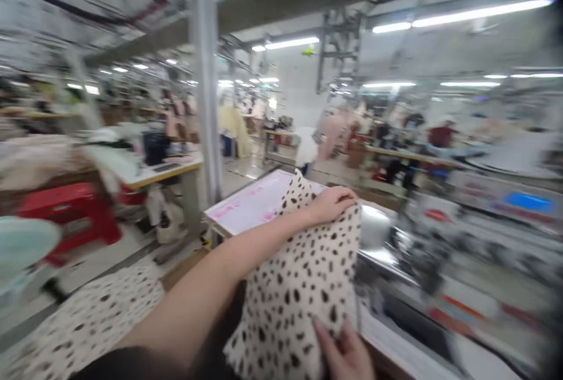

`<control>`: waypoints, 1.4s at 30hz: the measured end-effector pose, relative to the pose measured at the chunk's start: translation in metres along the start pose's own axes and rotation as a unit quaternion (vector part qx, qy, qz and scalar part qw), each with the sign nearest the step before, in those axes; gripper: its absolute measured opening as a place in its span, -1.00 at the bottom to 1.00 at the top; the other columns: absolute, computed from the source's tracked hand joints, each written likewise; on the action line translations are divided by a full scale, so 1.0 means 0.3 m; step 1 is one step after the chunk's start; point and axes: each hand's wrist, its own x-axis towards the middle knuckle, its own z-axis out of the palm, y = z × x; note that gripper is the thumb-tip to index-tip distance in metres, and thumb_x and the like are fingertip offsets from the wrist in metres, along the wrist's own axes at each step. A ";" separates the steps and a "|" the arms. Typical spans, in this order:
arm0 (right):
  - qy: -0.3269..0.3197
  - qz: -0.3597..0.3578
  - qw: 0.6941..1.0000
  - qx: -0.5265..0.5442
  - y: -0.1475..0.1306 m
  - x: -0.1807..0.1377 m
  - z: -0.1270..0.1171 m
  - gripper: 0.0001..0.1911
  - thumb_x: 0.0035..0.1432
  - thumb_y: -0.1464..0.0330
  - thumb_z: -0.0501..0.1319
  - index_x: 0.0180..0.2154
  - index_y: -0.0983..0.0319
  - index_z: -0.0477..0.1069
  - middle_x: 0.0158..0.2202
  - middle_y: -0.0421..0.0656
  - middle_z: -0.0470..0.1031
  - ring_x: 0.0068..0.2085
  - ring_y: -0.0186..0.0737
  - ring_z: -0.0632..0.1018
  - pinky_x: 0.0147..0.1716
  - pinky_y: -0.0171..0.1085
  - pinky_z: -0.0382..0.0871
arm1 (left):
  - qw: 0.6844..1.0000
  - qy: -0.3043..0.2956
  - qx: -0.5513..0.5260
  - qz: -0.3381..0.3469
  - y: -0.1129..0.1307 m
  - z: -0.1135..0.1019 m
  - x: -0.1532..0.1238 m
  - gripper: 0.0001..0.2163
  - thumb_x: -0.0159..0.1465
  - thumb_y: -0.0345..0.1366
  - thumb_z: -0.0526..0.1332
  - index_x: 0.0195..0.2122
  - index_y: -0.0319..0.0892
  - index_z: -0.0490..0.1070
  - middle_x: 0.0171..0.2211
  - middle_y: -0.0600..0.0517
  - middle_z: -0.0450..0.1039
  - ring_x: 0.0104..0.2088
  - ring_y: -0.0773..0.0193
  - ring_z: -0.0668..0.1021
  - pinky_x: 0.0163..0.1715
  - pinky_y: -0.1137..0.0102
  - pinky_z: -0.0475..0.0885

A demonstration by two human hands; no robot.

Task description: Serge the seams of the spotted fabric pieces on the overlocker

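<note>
A cream fabric piece with dark spots hangs in front of me, spanning the space between both hands. My left hand reaches across from the lower left, its fingers closed over the upper right edge of the cloth. Lower down, my right hand pinches the right side of the same piece between thumb and fingers; motion blurs it slightly. More spotted fabric lies at the lower left, beneath my left forearm.
A table with pink-marked white sheeting stands just beyond the cloth. To the right is a blurred sewing machine with a blue display. A metal post, red stool and pale green basin stand leftward.
</note>
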 end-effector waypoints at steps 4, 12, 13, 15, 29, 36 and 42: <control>-0.048 0.006 0.997 -0.068 0.138 -0.051 -0.108 -0.67 0.02 0.18 0.19 -0.28 0.31 0.47 -0.27 0.03 0.56 -0.20 0.03 0.54 -0.20 -0.13 0.41 | 0.987 -0.152 -0.029 0.050 -0.025 0.246 -0.029 -0.91 0.12 -0.39 0.14 -0.41 -0.24 0.43 -0.40 0.02 0.42 -0.33 0.29 0.43 -0.22 0.41 0.29; 0.064 -0.104 0.952 -0.281 -0.151 0.127 -0.398 -0.76 0.12 0.36 0.08 -0.18 0.25 0.41 -0.38 -0.11 0.49 -0.43 -0.22 0.47 -0.40 -0.29 0.32 | 0.970 -0.236 -0.009 0.058 0.035 0.323 -0.015 -0.92 0.13 -0.33 0.12 -0.41 -0.19 0.38 -0.43 0.09 0.40 -0.40 0.33 0.41 -0.36 0.46 0.25; 0.088 -0.129 0.952 -0.263 -0.191 0.178 -0.414 -0.74 0.12 0.35 0.09 -0.14 0.25 0.38 -0.35 -0.11 0.48 -0.42 -0.25 0.45 -0.39 -0.30 0.31 | 0.970 -0.236 -0.005 0.052 0.042 0.325 -0.014 -0.92 0.13 -0.32 0.12 -0.41 -0.19 0.37 -0.44 0.10 0.40 -0.41 0.34 0.40 -0.37 0.46 0.24; 0.107 -0.140 0.959 -0.221 -0.242 0.277 -0.430 -0.72 0.11 0.32 0.11 -0.13 0.26 0.36 -0.37 -0.15 0.45 -0.46 -0.30 0.41 -0.44 -0.34 0.29 | 0.971 -0.235 0.002 0.041 0.050 0.328 -0.013 -0.92 0.14 -0.30 0.12 -0.42 -0.19 0.34 -0.45 0.11 0.39 -0.41 0.34 0.40 -0.38 0.46 0.24; 0.104 -0.056 0.972 -0.205 -0.239 0.459 -0.440 -0.87 -0.06 0.31 0.14 -0.54 0.24 0.31 -0.64 -0.29 0.29 -0.58 -0.36 0.29 -0.61 -0.41 0.08 | 0.980 -0.192 0.048 0.007 0.040 0.306 -0.005 -0.95 0.11 -0.37 0.08 -0.38 -0.16 0.26 -0.40 0.12 0.34 -0.38 0.32 0.38 -0.38 0.43 0.24; 0.154 -0.076 0.933 -0.318 -0.243 0.469 -0.420 -0.88 0.06 0.36 0.06 -0.50 0.22 0.27 -0.66 -0.30 0.27 -0.59 -0.33 0.31 -0.58 -0.38 0.05 | 0.985 -0.156 0.075 -0.018 0.038 0.339 0.034 -0.92 0.06 -0.40 0.06 -0.38 -0.17 0.20 -0.41 0.08 0.31 -0.39 0.29 0.38 -0.39 0.40 0.24; 0.198 -0.070 0.886 -0.414 -0.235 0.480 -0.394 -0.88 0.12 0.41 0.02 -0.35 0.25 0.32 -0.57 -0.20 0.35 -0.51 -0.24 0.38 -0.52 -0.34 0.06 | 0.983 -0.151 0.096 -0.032 0.019 0.369 0.082 -0.92 0.01 -0.45 0.03 -0.44 -0.18 0.20 -0.46 0.05 0.33 -0.43 0.26 0.40 -0.42 0.38 0.26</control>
